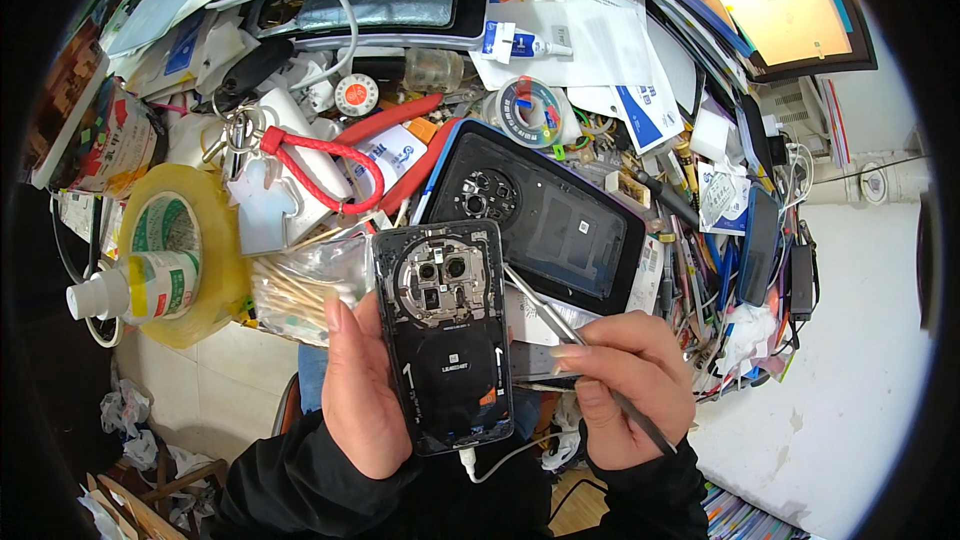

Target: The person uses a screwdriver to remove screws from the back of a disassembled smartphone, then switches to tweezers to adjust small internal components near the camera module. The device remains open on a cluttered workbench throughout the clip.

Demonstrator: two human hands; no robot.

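A smartphone (452, 370) with its back cover off stands tilted up in my left hand (362, 390), which grips it along the left edge. Its round camera assembly shows near the top, and a white charging cable (468, 460) is plugged into its bottom end. My right hand (635, 385) is closed around metal tweezers (550, 318), whose tip points up and left, close to the phone's right edge. Behind the phone lies a loose black back cover (560, 225) with a round camera cutout, inner side up. I cannot tell whether the tweezers touch the phone.
Clutter fills the bench: a yellow tape roll (225, 260), a small white-capped bottle (150, 287), a bag of cotton swabs (300, 290), a solder wire spool (528, 112), red-handled pliers (415, 165) and a red key strap (325, 190). Pens and tools (700, 250) crowd the right side.
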